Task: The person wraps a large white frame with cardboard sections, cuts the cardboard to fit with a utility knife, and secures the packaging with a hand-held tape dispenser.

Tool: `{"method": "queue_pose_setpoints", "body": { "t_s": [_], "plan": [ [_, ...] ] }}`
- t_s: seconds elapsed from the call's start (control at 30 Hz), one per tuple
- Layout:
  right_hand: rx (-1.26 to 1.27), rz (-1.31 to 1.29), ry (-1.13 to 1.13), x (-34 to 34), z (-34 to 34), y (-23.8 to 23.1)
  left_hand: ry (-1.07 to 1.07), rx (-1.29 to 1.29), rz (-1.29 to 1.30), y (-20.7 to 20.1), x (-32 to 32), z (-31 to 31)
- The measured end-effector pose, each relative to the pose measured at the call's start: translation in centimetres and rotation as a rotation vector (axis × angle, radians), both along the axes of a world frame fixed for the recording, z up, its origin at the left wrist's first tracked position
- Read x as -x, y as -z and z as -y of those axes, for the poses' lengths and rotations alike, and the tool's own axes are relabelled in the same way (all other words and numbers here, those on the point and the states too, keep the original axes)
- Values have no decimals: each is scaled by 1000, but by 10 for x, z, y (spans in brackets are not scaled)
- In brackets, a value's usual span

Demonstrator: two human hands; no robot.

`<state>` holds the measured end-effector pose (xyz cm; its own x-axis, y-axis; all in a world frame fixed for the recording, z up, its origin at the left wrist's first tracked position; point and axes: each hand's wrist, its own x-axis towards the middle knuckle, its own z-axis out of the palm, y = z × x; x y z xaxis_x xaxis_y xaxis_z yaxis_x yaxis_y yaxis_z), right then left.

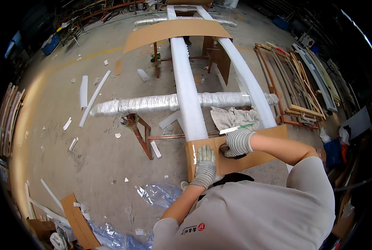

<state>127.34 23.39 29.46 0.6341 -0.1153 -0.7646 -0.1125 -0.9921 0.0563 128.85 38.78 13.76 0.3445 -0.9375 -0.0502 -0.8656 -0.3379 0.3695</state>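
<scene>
My left hand (pixel 204 164), in a striped work glove, lies flat with its fingers stretched out on a strip of brown cardboard (pixel 263 151). The cardboard wraps the near end of a long frame. My gloved right hand (pixel 239 143) is closed round a dark object (pixel 225 150) pressed against the cardboard; most of it is hidden under my fingers. Just beyond that hand lie a crumpled pale cloth (pixel 224 118) and a slim green item (pixel 247 125). Two foam-covered rails (pixel 190 100) run away from me, the left one ending at the cardboard.
A plastic-wrapped crossbar (pixel 144 103) supports the rails, resting over a brown metal stand (pixel 144 135). Farther off, a cardboard sheet (pixel 177 31) spans them. Foam scraps (pixel 95 98) and clear plastic film (pixel 159 194) litter the floor. Wooden strips (pixel 302 79) are stacked at the right.
</scene>
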Motion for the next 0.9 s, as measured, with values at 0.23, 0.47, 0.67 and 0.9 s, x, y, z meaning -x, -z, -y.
{"method": "queue_pose_setpoints", "body": {
  "t_s": [0.23, 0.47, 0.67, 0.9],
  "plan": [
    [-275, 379, 576, 95, 43, 21, 109, -91, 113, -1, 24, 22],
    [-784, 605, 854, 180, 98, 52, 11, -258, 115, -13, 60, 74],
    [-778, 887, 911, 234, 208, 87, 20, -191, 150, -6, 118, 148],
    [-424, 1172, 499, 238, 321, 78, -53, -146, 124, -10, 160, 193]
  ]
}}
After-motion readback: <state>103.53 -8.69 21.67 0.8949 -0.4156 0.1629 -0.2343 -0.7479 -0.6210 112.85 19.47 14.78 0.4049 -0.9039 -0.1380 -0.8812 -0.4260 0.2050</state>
